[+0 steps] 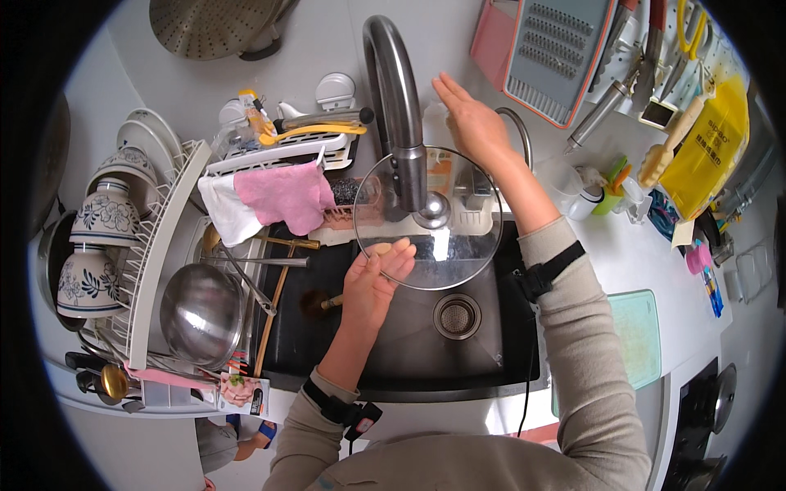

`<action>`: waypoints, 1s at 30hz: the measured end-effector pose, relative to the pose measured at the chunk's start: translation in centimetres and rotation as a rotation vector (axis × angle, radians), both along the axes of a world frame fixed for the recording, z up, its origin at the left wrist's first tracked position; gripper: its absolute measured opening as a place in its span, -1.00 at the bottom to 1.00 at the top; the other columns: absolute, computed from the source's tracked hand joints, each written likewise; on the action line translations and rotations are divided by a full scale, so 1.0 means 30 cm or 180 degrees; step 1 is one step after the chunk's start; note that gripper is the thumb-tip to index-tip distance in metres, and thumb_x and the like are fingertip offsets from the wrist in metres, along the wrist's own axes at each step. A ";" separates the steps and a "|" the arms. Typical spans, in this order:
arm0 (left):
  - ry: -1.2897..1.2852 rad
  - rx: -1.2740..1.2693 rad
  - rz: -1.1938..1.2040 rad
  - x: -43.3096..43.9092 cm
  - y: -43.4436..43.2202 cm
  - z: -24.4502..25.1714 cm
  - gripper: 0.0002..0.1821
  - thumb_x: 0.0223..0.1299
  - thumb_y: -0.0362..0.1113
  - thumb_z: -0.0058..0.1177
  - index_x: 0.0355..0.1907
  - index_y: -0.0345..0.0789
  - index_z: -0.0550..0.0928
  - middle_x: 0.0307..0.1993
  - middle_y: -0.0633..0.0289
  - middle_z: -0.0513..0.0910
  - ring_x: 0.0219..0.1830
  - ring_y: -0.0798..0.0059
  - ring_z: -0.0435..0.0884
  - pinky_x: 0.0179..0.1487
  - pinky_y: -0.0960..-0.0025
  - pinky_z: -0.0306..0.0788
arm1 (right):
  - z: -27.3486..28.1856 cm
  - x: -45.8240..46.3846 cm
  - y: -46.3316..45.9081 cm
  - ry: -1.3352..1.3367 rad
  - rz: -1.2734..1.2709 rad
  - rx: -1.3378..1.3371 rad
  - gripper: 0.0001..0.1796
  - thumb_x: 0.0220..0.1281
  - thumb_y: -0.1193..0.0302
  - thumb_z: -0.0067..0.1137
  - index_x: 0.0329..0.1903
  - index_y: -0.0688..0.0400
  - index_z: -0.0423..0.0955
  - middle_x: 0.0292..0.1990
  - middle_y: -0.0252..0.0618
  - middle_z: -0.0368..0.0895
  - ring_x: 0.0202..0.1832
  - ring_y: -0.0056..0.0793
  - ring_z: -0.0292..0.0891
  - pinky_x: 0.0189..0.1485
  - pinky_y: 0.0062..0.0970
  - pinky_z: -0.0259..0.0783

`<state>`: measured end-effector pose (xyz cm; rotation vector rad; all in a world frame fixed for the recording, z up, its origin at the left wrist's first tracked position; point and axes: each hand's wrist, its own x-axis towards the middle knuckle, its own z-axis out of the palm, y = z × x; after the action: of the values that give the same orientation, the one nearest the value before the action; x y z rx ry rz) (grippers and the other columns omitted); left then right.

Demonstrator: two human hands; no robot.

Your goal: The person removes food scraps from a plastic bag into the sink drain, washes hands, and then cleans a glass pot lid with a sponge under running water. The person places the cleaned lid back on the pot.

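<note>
A round clear glass lid with a metal rim and a shiny round knob is tilted above the sink, below the faucet. My left hand pinches its near-left rim between thumb and fingers. My right hand reaches past the lid's far edge, fingers stretched out and palm turned down. Beside it stands a translucent bottle; its orange-labelled body shows through the glass. Whether the right palm touches the bottle is hidden. Below the lid lies the black sink with a drain strainer.
To the left, a dish rack holds patterned bowls and a steel bowl. A brush lies in the sink. Pink and white cloths hang behind. On the right are a green cutting board and a grater.
</note>
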<state>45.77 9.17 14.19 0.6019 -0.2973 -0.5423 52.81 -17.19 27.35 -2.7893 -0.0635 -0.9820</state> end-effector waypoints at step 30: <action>-0.0154 -0.0305 -0.0178 0.097 -0.107 -0.010 -0.73 0.37 -0.36 -0.17 0.05 -0.43 0.37 0.22 -0.20 0.33 0.31 -0.02 0.28 0.38 0.04 0.19 | 0.002 0.029 -0.056 -0.0073 0.0318 0.0005 -0.38 0.03 0.66 -0.04 0.25 0.11 0.29 0.23 -0.07 0.33 0.12 -0.05 0.39 0.09 -0.25 0.41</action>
<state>48.69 5.96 13.90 0.5157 -0.3846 -0.5645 53.67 -18.87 27.42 -2.7438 -0.2029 -0.9893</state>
